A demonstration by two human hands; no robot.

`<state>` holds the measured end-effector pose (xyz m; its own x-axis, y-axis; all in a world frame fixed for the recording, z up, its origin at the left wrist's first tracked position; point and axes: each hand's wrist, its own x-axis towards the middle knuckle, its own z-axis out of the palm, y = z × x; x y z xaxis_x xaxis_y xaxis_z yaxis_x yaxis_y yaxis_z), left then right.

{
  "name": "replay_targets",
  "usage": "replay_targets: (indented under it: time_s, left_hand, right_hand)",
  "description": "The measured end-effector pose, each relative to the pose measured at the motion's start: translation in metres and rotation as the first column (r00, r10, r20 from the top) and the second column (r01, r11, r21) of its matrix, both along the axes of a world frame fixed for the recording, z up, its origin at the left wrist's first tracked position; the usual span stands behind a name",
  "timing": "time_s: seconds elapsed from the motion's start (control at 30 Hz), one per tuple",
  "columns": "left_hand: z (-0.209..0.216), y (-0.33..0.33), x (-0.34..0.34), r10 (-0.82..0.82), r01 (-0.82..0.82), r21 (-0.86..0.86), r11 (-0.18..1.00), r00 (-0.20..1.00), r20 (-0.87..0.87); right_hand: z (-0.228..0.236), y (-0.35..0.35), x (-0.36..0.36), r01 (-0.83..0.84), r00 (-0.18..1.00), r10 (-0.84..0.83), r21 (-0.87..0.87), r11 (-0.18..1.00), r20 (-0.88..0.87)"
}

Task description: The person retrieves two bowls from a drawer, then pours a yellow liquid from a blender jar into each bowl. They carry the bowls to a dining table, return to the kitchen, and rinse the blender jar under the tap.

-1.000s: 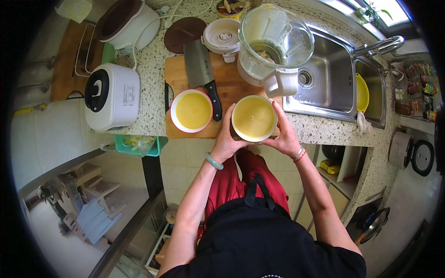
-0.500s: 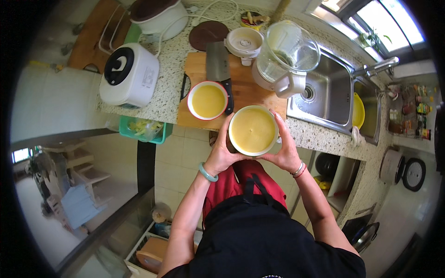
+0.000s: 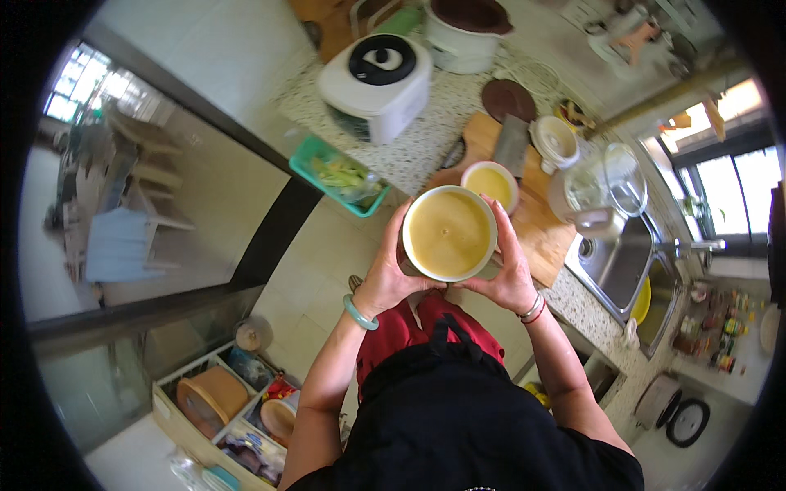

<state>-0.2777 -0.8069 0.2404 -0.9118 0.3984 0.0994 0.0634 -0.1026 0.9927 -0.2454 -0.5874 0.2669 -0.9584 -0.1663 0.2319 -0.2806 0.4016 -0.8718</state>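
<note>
My left hand (image 3: 388, 274) and my right hand (image 3: 509, 274) grip a white bowl (image 3: 449, 188) from both sides, thumbs toward me. It is nearly full of a smooth pale-yellow liquid (image 3: 447, 233) and held level in front of my body. Just beyond it, partly covered by it, a second white bowl (image 3: 515, 185) with yellow liquid stands on a wooden cutting board (image 3: 544, 237). A cleaver (image 3: 511, 146) lies on the board behind that bowl. A clear blender jug (image 3: 607, 182) stands at the board's right, near the sink.
At the far left of the speckled counter stands a white rice cooker (image 3: 381, 94); a green basket (image 3: 309, 173) hangs below its edge. The steel sink (image 3: 612, 266) lies to the right. A dark door frame (image 3: 278, 217) and an open drawer unit (image 3: 205, 438) are on my left.
My view and body have turned left, so the counter has swung to the upper right. The held bowl has come away from the board's front edge, still in both hands.
</note>
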Motion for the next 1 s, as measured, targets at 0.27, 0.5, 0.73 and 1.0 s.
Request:
replay_targets:
  time_s: [0.27,0.5,0.73,1.0]
  left_hand:
    - [0.014,-0.145,-0.01,0.221,-0.225,-0.044,0.973,0.972,-0.079]
    - [0.027,-0.284,-0.016,0.355,-0.355,0.037,0.934,0.935,0.001]
    - [0.031,-0.405,-0.026,0.543,-0.544,0.079,0.835,0.839,0.037]
    - [0.035,-0.521,-0.062,0.712,-0.716,0.079,0.694,0.698,0.076]
  right_hand:
    - [0.007,-0.14,-0.061,-0.217,0.976,0.217,-0.005,0.976,-0.011]
    - [0.012,-0.292,-0.11,-0.384,0.923,0.383,-0.075,0.92,-0.021]
    - [0.02,-0.431,-0.163,-0.575,0.818,0.572,-0.08,0.814,-0.058]
    - [0.025,-0.575,-0.239,-0.742,0.671,0.736,-0.083,0.666,-0.088]
